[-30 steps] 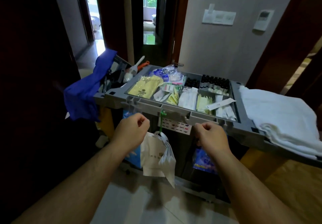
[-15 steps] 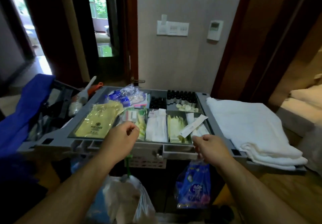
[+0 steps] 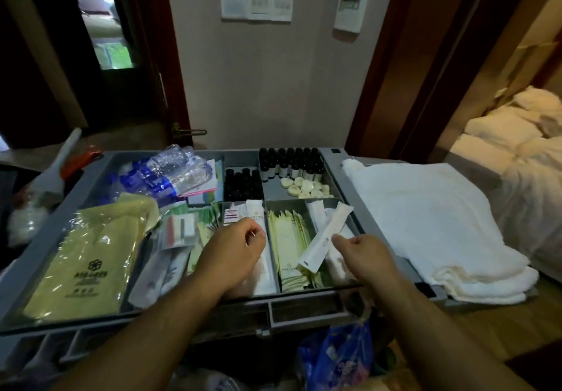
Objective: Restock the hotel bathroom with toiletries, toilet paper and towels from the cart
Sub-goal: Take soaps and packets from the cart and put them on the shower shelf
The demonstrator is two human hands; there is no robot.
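Observation:
The grey cart tray [image 3: 121, 317] stands right in front of me, split into compartments. In them are small black bottles [image 3: 289, 162], round soaps [image 3: 304, 187], pale green sachets [image 3: 287, 247] and white sachets [image 3: 257, 212]. My left hand [image 3: 234, 250] hovers over the white sachets with fingers curled and nothing visible in it. My right hand [image 3: 365, 257] has its curled thumb and forefinger at the edge of a long white packet [image 3: 327, 237] lying slanted across a divider; a pinch is not clear. Folded white towels [image 3: 425, 226] lie on the cart's right end.
Wrapped water bottles [image 3: 164, 174] and a yellow-green bag [image 3: 91, 253] fill the tray's left side. A blue plastic bag [image 3: 337, 357] hangs below the front rim. A wall with switches [image 3: 258, 4] is behind the cart, a door handle [image 3: 188, 131] at left, a bed [image 3: 517, 147] at right.
I have come closer, and the view has swung right. Both hands moved from the cart's front rim up over the tray, the right one reaching the long white packet.

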